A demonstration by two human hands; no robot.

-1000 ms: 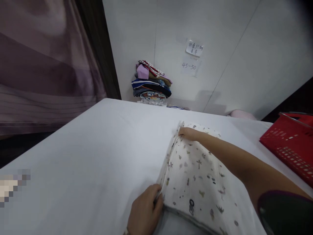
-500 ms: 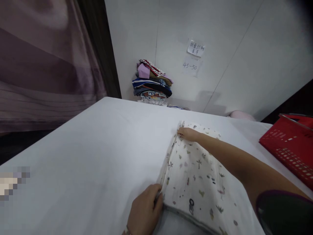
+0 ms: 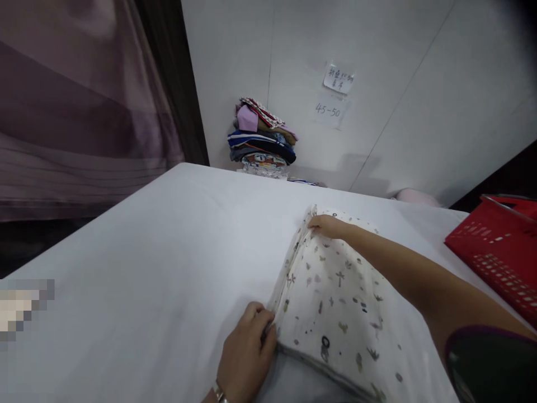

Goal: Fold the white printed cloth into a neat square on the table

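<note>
Head view — white cloth (image 3: pixel 331 305) on the right part of the table (image 3: pixel 168 252), long axis running away from me.
From here I see thin folded layers, soft and printed with small plant motifs, the left edge pointing far and slightly right. The left hand (image 3: pixel 247 352) curls at that edge's near corner, the right hand (image 3: pixel 329 225) near its far end; I can't tell whether either pinches fabric. Smooth tabletop spreads leftward — a perforated red basket (image 3: pixel 503 246) sits right.
</note>
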